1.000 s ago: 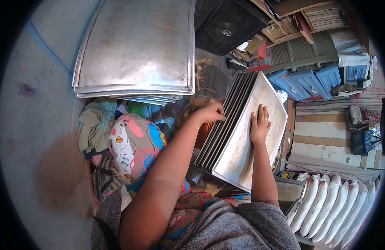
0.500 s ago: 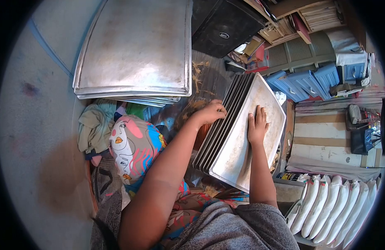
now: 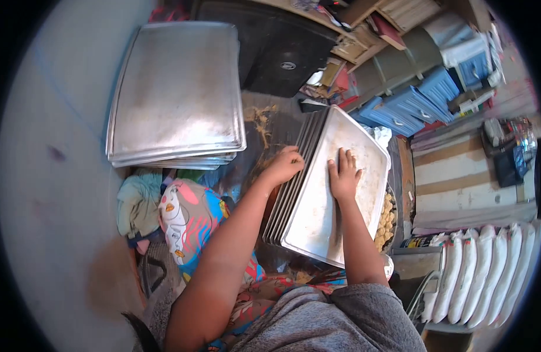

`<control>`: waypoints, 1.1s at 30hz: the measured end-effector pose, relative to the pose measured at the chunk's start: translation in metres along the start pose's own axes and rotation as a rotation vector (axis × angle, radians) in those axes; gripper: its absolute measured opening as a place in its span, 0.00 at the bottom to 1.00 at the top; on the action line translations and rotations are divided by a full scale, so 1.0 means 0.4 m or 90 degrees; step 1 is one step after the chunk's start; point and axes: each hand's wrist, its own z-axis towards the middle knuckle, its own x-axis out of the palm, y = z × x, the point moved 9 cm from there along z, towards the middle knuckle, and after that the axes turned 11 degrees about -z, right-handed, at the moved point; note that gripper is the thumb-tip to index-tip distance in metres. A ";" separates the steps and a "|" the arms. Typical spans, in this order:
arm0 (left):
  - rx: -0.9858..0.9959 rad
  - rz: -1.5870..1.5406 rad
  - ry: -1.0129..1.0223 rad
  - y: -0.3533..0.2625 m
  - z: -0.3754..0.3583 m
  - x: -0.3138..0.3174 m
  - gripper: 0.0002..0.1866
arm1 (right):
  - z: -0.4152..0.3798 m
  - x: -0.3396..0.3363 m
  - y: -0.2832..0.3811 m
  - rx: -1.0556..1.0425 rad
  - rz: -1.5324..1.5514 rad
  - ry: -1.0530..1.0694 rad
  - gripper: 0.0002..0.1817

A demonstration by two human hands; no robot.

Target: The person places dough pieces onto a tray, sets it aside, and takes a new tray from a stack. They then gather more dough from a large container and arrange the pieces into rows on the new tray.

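Observation:
A stack of metal baking trays [image 3: 291,193] stands tilted on its edge before me, several rims lined up side by side. My left hand [image 3: 284,166] is at the rims on the left of this stack, its fingers curled against them. Flat on the broad face of the outermost tray [image 3: 311,220] lies my right hand [image 3: 344,176], fingers spread. Another pile of metal trays [image 3: 177,94] lies at the upper left. Beyond the right edge of the upright stack, partly hidden, a round container holds small pale-brown lumps [image 3: 386,222].
Several filled white bags [image 3: 473,276] stand in a row at the lower right. A black speaker-like box [image 3: 270,58], blue drawers [image 3: 420,102] and wooden shelves [image 3: 364,38] are at the back. Clothes [image 3: 140,202] and a patterned cushion [image 3: 191,217] lie below the left pile.
The camera view has shifted, and more of the lumps now shows beside the stack. Both hands stay at the tray stack, the right one still flat on its face.

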 end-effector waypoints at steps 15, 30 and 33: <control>0.042 0.082 -0.090 -0.047 -0.038 -0.003 0.17 | -0.042 -0.010 -0.054 -0.171 0.205 0.213 0.42; 0.334 0.576 0.299 -0.373 0.078 0.773 0.22 | -0.073 -0.081 -0.604 -0.113 0.213 0.104 0.44; 0.235 0.577 0.462 -0.258 0.157 0.974 0.24 | -0.038 0.040 -0.865 -0.016 0.292 0.056 0.47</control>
